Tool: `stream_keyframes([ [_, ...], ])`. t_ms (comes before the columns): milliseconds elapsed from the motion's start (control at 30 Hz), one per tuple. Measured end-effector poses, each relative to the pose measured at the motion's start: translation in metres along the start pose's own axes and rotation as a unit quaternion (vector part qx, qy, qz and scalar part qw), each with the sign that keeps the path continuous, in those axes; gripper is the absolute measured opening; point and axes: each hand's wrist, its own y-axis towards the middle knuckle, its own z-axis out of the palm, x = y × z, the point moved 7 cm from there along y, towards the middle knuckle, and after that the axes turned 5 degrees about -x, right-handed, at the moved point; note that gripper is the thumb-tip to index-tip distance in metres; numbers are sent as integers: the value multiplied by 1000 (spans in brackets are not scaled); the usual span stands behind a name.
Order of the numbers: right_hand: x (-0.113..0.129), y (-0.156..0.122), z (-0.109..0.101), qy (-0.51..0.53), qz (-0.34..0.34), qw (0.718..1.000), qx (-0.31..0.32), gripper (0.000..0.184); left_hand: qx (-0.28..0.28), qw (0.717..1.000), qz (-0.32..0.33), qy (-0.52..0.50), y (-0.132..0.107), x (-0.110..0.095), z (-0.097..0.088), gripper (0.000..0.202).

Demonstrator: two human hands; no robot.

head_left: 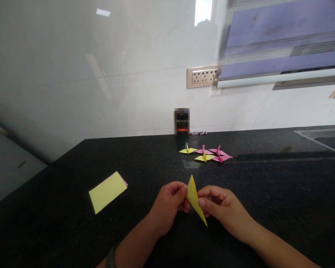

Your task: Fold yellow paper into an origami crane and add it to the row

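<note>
A pale tiled wall (72, 74) fills the upper half of the frame, and a black speckled counter (268, 193) fills the lower half. A blurred purple and white unit (281, 44) hangs in the upper right corner.

The left hand (167, 206) and right hand (223, 206) meet at the lower centre, just above the counter. Each hand pinches one side of a folded yellow paper (194, 197) between thumb and fingers, with the other fingers curled in. The paper is a long narrow diamond that stands tilted, with its upper tip toward the wall and its lower tip toward the bottom right.

A small stack of yellow sheets (107, 191) lies flat at the lower left, well apart from the hands, and a pink edge shows beneath it.

Past the hands, right of centre, a cluster of yellow and pink paper cranes (205, 153) sits on the counter. A small dark box (182, 121) stands against the wall behind them. Above it, a socket strip (202, 76) is set into the wall.
</note>
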Motion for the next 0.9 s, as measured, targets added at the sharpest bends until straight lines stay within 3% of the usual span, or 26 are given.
stream_keyframes([
  [900,-1,1,0,17,3,1000,19,18,13,999,-14,-31,1,5,1,20],
])
